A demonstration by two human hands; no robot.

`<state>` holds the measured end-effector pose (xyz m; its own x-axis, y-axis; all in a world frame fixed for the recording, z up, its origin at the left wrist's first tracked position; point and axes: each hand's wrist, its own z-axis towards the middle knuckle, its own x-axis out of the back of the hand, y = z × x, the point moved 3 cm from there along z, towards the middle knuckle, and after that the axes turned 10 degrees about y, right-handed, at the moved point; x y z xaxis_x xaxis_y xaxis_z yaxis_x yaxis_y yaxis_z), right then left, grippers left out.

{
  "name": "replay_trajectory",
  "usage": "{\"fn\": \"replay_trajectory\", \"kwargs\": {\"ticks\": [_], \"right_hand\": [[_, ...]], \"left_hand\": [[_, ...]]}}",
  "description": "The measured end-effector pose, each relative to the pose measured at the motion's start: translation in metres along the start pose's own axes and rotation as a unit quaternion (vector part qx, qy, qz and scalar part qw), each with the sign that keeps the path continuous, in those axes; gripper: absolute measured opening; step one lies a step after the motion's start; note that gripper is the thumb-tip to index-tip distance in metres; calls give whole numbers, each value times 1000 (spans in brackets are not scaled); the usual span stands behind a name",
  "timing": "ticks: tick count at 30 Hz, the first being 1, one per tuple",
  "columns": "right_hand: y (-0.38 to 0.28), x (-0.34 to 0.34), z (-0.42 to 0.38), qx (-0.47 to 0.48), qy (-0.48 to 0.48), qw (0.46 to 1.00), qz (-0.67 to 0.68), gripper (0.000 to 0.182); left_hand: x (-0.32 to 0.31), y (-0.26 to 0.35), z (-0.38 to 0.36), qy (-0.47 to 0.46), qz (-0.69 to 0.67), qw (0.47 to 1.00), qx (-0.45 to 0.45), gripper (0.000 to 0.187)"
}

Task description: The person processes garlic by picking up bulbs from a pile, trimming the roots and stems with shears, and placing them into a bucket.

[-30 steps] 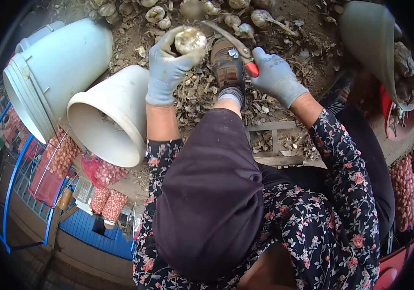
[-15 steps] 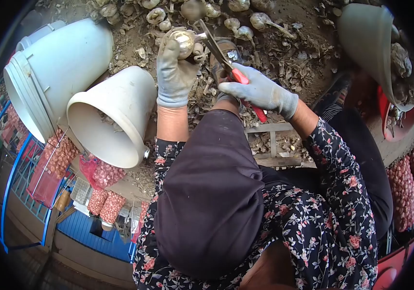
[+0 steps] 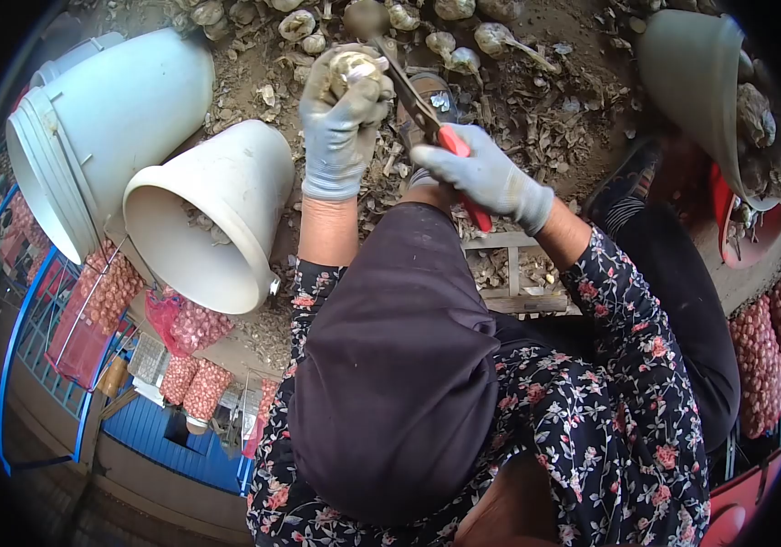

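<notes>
Pinching garlic bulb (image 3: 354, 69) in gloved left hand (image 3: 343, 123), thumb and fingers curled close round it. Gripping red-handled shears (image 3: 452, 141) in gloved right hand (image 3: 491, 173), fingers closed, thumb stretched toward left hand. Keeping bulb above husk-littered ground (image 3: 573, 118), left of shoe (image 3: 424, 88) in the head view, blades (image 3: 406, 87) right beside it. Can't tell whether blades touch bulb or how wide they stand. Can't see right fingertips, hidden under hand. Can't make out anything behind blurred spot (image 3: 366, 16), top edge.
</notes>
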<state>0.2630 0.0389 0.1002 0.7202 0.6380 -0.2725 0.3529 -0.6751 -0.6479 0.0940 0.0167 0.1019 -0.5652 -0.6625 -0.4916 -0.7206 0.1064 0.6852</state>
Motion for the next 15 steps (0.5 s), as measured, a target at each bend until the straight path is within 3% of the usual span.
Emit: {"fn": "replay_trajectory", "kwargs": {"ticks": [2,3,4,5,8,9,11,13,15], "right_hand": [[9,7,3,-57,49,997,-16,35],[8,10,3,-36,86,995,-28,34],[9,17,3,39,129,975,-175,34],[10,22,2,112,169,927,-315,34],[7,27,-5,142,154,889,-408,37],[3,28,-5,142,155,888,-409,37],[-8,24,-7,188,153,830,-502,43],[-12,16,-1,162,132,839,-503,44],[-13,7,7,202,154,821,-511,38]], "left_hand": [[-4,9,-4,28,65,997,-40,34],[-6,16,-4,56,131,986,-84,33],[-3,19,-2,119,209,966,-92,39],[-2,21,0,120,210,966,-95,39],[12,22,7,143,475,852,-166,46],[12,22,8,142,473,853,-166,46],[10,22,5,109,548,808,-188,50],[12,19,2,120,566,797,-172,53],[9,15,1,94,590,787,-155,49]]}}
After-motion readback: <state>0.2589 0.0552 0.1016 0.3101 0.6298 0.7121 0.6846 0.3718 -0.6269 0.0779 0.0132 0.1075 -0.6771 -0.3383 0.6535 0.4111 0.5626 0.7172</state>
